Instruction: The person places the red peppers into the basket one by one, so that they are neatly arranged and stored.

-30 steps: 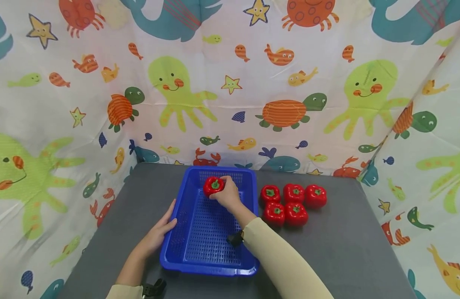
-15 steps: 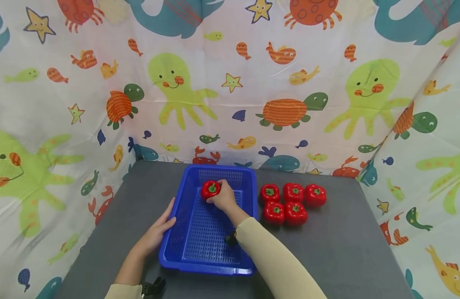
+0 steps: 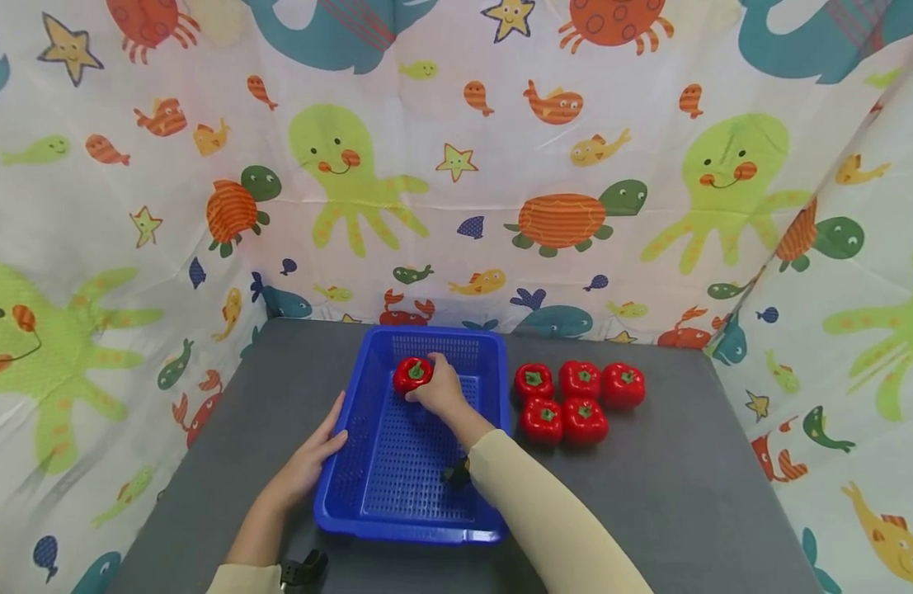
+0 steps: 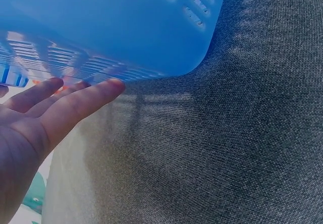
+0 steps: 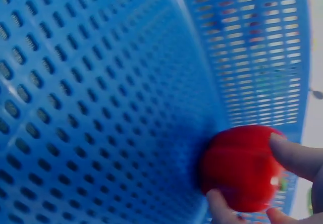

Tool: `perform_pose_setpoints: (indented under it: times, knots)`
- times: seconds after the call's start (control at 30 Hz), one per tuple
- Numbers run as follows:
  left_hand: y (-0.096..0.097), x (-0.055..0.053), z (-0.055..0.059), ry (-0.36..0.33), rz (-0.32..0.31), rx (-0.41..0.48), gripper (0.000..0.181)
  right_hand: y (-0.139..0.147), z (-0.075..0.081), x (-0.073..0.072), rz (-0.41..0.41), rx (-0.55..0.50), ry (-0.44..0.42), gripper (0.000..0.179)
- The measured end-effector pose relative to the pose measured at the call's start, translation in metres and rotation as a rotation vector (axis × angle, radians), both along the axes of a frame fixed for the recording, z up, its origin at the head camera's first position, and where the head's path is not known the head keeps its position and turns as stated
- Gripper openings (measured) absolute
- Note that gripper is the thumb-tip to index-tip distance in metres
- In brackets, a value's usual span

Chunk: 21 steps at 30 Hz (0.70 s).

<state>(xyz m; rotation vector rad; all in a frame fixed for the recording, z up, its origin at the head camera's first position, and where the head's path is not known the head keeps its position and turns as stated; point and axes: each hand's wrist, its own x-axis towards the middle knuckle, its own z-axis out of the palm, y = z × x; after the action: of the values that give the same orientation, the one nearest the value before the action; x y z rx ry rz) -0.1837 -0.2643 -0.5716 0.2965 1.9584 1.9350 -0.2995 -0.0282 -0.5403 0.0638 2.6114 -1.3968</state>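
Observation:
Inside the blue perforated plastic basket (image 3: 400,487), toward its far left corner, is a red bell pepper (image 3: 410,378) with a green stem. My right hand (image 3: 443,393) grips this pepper from its right side; the right wrist view has fingers and thumb around the red pepper (image 5: 239,171), low by the basket floor and slotted wall. My left hand (image 3: 306,464) lies along the basket's left side. Seen in the left wrist view, its nearly straight fingers (image 4: 75,105) reach under and along the basket's outer wall (image 4: 116,27).
Several more red bell peppers (image 3: 581,403) stand in two rows on the dark grey table (image 3: 694,495), right of the basket. A white curtain (image 3: 456,165) printed with sea animals rises behind and on both sides. Black wrist straps (image 3: 304,569) show on the arms.
The right hand has carried the red bell pepper slightly left and lower in the basket. The left hand keeps its place at the basket's side, and the other peppers have not moved.

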Motion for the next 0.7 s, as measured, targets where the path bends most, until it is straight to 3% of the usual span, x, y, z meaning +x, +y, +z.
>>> perform_pose_setpoints:
  times: [0.17,0.37,0.53,0.7]
  knots:
    - [-0.003,0.000,0.000,0.026,-0.008,-0.031,0.056,0.009,0.022,0.003,0.029,-0.018,0.029,0.089]
    - [-0.003,0.003,-0.001,-0.006,0.006,-0.015,0.055,0.030,0.048,0.017,0.095,-0.109,0.055,0.086]
    - [-0.002,0.003,-0.003,-0.023,0.028,-0.017,0.056,0.061,0.068,0.034,0.128,-0.206,0.104,0.082]
    - [-0.001,-0.001,-0.003,-0.013,0.011,-0.012,0.057,0.104,0.082,0.052,0.125,-0.271,0.195,0.079]
